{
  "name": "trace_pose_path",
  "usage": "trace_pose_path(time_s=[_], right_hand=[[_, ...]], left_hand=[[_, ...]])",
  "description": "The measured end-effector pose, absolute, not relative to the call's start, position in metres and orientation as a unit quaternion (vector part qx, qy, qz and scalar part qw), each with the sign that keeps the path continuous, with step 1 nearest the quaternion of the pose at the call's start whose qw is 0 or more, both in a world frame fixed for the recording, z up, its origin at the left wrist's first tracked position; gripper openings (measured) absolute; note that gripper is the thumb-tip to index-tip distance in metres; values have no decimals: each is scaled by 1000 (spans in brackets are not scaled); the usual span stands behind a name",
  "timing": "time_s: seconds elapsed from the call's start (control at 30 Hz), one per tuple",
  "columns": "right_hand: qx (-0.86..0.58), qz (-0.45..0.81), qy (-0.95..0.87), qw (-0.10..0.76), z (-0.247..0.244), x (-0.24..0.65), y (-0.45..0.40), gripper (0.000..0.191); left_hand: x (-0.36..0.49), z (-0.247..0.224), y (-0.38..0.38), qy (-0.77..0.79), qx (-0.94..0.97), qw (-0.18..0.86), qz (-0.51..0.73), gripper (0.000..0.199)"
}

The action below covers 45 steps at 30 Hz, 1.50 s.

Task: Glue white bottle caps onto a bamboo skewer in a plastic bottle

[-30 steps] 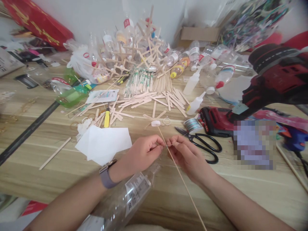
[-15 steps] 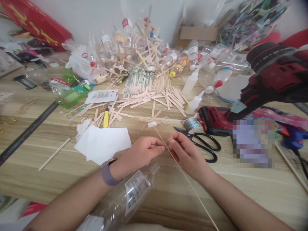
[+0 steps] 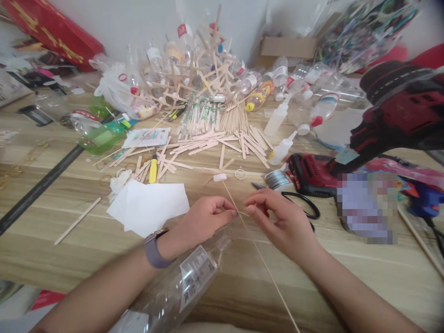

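The left hand (image 3: pixel 218 218) pinches a thin, pale wooden stick (image 3: pixel 275 285) that slants from mid-frame to the bottom edge. The right hand (image 3: pixel 282 217), fingertips slightly parted, hovers just beside it. A clear plastic bottle (image 3: pixel 178 291) lies lower centre; black-handled metal scissors (image 3: pixel 317 213) lie centre right.

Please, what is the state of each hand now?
Left hand: closed, pinching a thin wire at the stick.
Right hand: partly open near the wire; contact unclear.

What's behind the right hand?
Behind the right hand lie black scissors: part of one handle loop, a sliver of the other and the blade tip show; the hand covers the middle.
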State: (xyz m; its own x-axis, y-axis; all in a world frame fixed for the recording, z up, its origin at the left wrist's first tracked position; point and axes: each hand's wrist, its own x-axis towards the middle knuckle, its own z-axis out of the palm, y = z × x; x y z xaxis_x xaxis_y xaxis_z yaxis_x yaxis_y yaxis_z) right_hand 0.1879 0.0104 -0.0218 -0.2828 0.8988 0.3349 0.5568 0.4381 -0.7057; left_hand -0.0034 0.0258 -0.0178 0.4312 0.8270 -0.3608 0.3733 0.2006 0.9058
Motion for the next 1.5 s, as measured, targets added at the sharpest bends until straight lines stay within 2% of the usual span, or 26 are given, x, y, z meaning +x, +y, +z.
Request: trace_pose_path(time_s=[0.2,0.37,0.47,0.7,0.9,1.03,1.27,1.5], right_hand=[[-427,114,-849,289,-26,183,5,16],[-454,123,-837,281,-30,181,6,18],[-485,199,-800,293,-30,179,8,16],[-531,505,-598,324,-27,173,10,11],[-508,599,-499,366,-28,169,8,14],[-527,559,-519,373,-28,169,6,14],[-547,357,-648,391,-29,168,-1,13],[-522,276,-715,375,-29,167,-3,10]], left_hand=[[-5,-19,25,495,631,567,189,28],[-3,-16,25,498,634,564,179,25],[-2,-12,25,499,632,568,173,23],[-3,-9,22,481,599,608,201,17],[-5,-17,23,464,580,637,206,16],[-5,-19,25,464,550,663,208,18],[-4,-13,29,459,426,749,216,32],[-1,-14,30,476,365,775,196,33]])
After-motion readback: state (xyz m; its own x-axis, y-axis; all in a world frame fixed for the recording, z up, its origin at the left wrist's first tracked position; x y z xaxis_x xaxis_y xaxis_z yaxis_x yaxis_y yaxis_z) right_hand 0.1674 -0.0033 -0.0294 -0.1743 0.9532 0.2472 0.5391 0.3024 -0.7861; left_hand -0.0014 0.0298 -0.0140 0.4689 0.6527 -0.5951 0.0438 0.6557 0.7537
